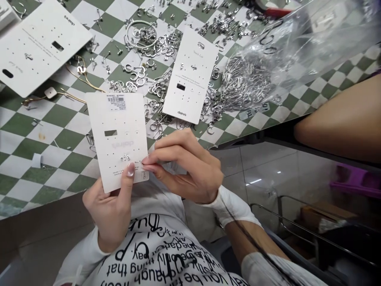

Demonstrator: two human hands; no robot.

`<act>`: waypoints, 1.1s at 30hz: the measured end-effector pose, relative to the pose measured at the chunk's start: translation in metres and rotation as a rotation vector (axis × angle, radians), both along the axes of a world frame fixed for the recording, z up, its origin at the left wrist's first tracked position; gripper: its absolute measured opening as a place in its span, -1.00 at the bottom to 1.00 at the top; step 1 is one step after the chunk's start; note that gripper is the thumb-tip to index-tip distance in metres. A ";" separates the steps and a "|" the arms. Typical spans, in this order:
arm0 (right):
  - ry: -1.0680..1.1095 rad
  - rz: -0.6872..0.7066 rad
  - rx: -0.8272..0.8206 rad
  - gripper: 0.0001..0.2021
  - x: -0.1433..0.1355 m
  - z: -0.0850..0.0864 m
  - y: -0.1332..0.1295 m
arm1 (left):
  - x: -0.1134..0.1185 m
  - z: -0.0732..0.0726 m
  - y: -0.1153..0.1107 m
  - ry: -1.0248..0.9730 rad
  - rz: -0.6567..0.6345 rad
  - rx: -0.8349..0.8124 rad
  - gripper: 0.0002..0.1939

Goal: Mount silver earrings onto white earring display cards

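Observation:
My left hand (pixel 114 210) grips the lower edge of a white earring card (pixel 119 119), thumb on its face and fingers behind. The card has a barcode label, a rectangular slot, rows of small holes and a few tiny metal pieces near its lower middle. My right hand (pixel 187 167) is pinched at the card's lower right edge; what sits between thumb and forefinger is too small to name. Just beyond lies a second earring card (pixel 193 75), with small metal pieces on it, among loose silver earrings (pixel 159 85).
A checkered green and white tabletop (pixel 68 174) holds scattered metal pieces. At left lie another white card (pixel 38 43) and gold wire bangles (pixel 86 81). A clear plastic bag (pixel 285 59) with silver pins (pixel 244 81) lies at right, near someone's bare limb (pixel 339 119).

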State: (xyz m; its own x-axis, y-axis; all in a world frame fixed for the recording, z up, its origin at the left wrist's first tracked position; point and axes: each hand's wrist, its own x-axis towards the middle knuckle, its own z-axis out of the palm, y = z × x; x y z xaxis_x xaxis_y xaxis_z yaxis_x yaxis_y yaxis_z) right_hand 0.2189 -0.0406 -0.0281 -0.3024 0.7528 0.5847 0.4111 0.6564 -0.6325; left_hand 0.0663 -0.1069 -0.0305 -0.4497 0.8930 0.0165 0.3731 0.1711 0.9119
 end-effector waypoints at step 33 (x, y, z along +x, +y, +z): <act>-0.081 -0.055 0.067 -0.98 -0.016 -0.014 -0.013 | 0.001 0.002 0.003 -0.020 -0.046 0.053 -0.80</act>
State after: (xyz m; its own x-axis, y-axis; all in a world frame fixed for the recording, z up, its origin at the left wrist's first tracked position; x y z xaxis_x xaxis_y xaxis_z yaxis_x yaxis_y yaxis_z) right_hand 0.2028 -0.0536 -0.0420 -0.3102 0.7296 0.6094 0.4954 0.6712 -0.5514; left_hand 0.0674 -0.1042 -0.0280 -0.4090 0.9108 0.0554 0.3607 0.1056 0.9267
